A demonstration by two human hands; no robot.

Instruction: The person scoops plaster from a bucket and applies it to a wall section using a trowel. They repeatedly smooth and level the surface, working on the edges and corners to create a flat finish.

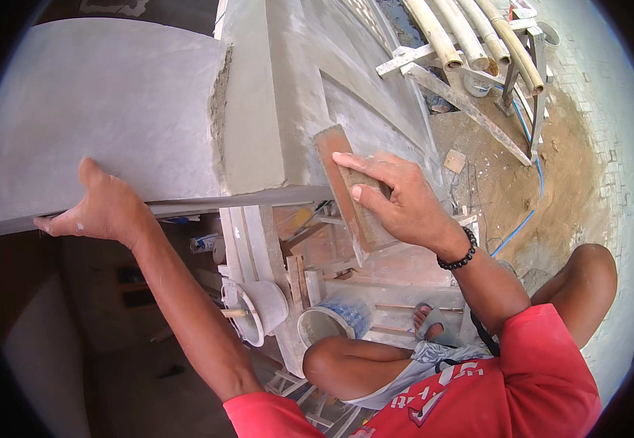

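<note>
My right hand (408, 201) is closed around the grip of a plastering float (342, 186), a flat, long tool with a reddish-brown, plaster-smeared plate. The float is tilted beside the corner of a grey plastered beam (251, 109); whether it touches the plaster I cannot tell. My left hand (105, 204) rests on the lower edge of a smooth grey plastered face (112, 109), thumb and forefinger spread wide. Its other fingers are partly hidden. Between the smooth face and the beam corner runs a rough, ragged plaster edge (220, 109).
Below me stand a white bucket (262, 306) with a stick across it and a blue-and-white bucket (339, 317) on wooden scaffolding. Bamboo poles (470, 33) lie on a wooden trestle at upper right. A blue hose (517, 230) crosses the sandy ground.
</note>
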